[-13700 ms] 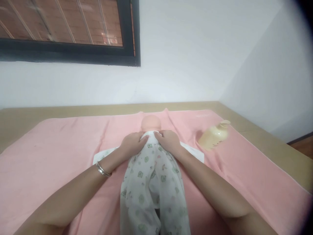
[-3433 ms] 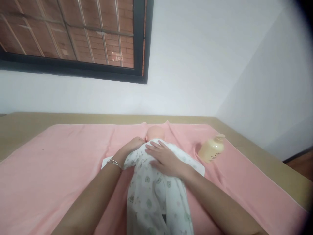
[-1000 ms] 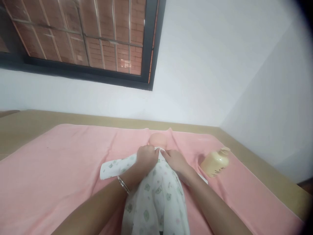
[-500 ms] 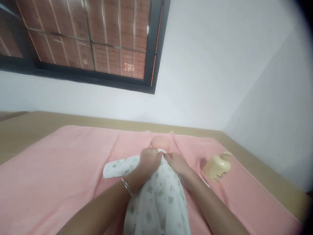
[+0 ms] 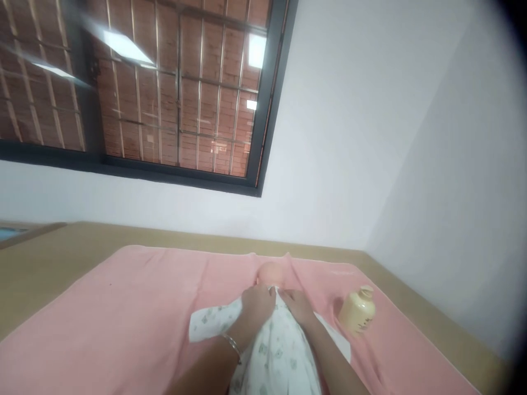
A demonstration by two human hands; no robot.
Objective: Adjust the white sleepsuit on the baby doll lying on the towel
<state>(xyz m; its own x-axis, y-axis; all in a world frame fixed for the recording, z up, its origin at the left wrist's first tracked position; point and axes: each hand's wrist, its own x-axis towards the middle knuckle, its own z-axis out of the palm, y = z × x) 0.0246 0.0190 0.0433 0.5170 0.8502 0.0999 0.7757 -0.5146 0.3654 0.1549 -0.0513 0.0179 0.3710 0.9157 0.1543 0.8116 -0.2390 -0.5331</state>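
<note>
A white baby garment [image 5: 280, 351] with small green prints lies over what looks like a baby doll, its sleeves spread to both sides. The round pinkish head [image 5: 270, 272] shows just beyond the neckline. My left hand [image 5: 257, 304], with a silver bangle at the wrist, is closed on the cloth at the left of the neckline. Close beside it, my right hand [image 5: 297, 306] pinches the right of the neckline. The fingertips of both hands nearly meet at the collar. My hands and forearms hide parts of the sleeves.
A pale yellow bottle [image 5: 357, 311] stands to the right on the pink blanket [image 5: 144, 312]. Under the blanket is a wood-coloured surface [image 5: 45, 274], reaching to the white wall [image 5: 329, 137]. A dark-framed, barred window [image 5: 177, 99] is at the upper left.
The view has tilted up, so the blanket, garment and bottle sit lower in the picture and more window shows. Both hands keep their hold at the neckline.
</note>
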